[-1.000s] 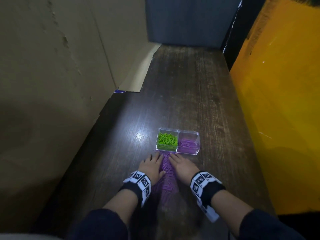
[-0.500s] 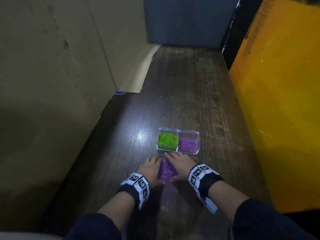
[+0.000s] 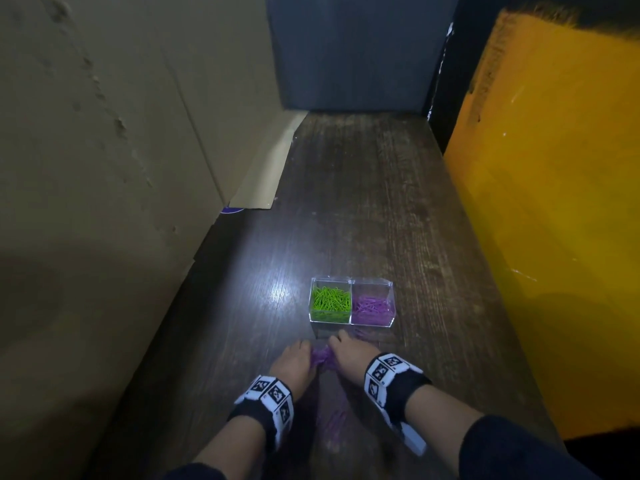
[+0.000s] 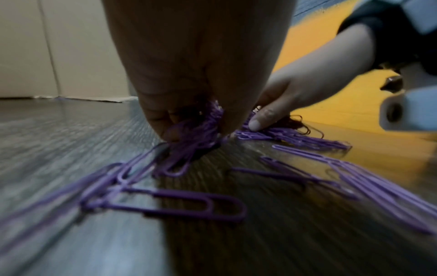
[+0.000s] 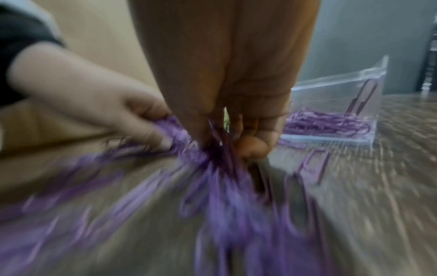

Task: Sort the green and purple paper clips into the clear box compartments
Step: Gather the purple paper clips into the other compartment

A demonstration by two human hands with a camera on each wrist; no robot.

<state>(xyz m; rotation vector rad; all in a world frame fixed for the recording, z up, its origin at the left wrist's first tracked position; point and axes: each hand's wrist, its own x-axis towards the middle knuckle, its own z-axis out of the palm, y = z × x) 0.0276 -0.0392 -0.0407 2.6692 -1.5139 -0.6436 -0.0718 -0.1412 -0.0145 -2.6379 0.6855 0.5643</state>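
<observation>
Purple clips (image 3: 322, 356) lie heaped on the table (image 3: 381, 209) just before the box (image 3: 351, 301); left hand (image 3: 292, 362) and right hand (image 3: 349, 358) each pinch a bunch of them, fingers curled, more strewn behind

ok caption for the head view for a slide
Both hands gather loose purple paper clips before the half-filled clear box.

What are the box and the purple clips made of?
The box looks like hard clear plastic: see-through walls, shiny edges. The purple clips seem to be thin bent wire with a smooth coloured coating; metal underneath is only a guess. Both hands gather them.
</observation>
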